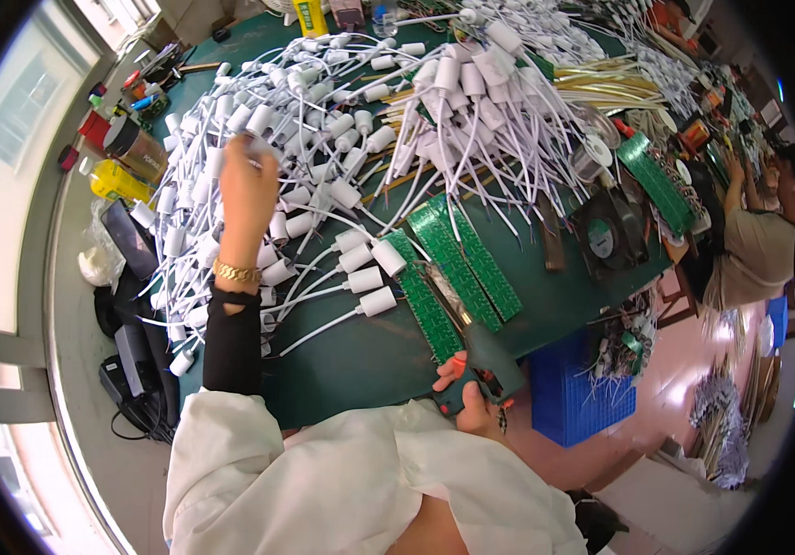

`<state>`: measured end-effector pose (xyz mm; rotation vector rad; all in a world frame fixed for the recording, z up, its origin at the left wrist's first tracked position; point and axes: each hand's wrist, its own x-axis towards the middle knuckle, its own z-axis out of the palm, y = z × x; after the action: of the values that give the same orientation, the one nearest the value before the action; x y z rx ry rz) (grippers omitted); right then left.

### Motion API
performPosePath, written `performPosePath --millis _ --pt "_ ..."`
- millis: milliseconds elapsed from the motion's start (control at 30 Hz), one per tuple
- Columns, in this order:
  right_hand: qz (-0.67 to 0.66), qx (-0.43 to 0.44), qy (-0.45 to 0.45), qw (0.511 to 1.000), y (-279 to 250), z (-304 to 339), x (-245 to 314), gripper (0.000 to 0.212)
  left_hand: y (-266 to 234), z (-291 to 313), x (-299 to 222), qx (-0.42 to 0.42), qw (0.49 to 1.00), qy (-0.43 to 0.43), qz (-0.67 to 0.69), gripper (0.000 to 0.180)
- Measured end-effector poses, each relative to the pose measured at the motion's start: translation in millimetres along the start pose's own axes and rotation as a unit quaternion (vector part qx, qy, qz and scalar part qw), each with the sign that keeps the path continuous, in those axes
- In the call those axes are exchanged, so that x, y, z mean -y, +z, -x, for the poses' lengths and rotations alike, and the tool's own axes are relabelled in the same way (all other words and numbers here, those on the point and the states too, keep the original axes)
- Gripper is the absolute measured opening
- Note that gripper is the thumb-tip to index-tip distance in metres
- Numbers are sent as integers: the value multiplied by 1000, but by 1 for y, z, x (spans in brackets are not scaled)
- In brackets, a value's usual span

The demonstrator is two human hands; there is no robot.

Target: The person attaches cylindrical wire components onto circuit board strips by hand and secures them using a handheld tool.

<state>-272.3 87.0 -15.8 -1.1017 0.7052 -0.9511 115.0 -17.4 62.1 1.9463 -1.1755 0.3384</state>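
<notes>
My left hand (249, 190) reaches over a large heap of white cylindrical lamp holders (381, 139) with white cables. Its fingers are curled, and what lies between them is blurred among the white parts. Low on the right, my right hand (471, 393) grips a dark green soldering gun (492, 361) with an orange trigger. The gun's metal front end points up and left over a green circuit board strip (427, 310). Several lamp holders lie in a row with their ends at this strip, one holder (388, 257) resting on its upper end. A wider green board (467, 264) lies alongside.
At the left edge stand a yellow bottle (118, 181) and a brown jar (134, 146). A black fan (608, 239) and a solder spool (591, 157) sit on the right of the green table. Below that edge is a blue crate (578, 398). Another person (753, 240) sits at the far right.
</notes>
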Motion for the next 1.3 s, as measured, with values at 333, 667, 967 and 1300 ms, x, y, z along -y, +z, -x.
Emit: performPosePath --millis 333,667,967,1300 --pt "-6 13 -53 998 -14 -2 -10 40 -96 26 -75 110 738 -128 653 39" --pt "27 -29 -19 999 -18 6 9 57 -12 177 -95 330 890 257 180 35" --pt "-16 -24 -18 999 -23 12 -1 45 -5 172 -78 273 893 301 191 24" --pt "-33 20 1 999 -28 18 -9 33 11 163 -100 258 945 173 102 9"
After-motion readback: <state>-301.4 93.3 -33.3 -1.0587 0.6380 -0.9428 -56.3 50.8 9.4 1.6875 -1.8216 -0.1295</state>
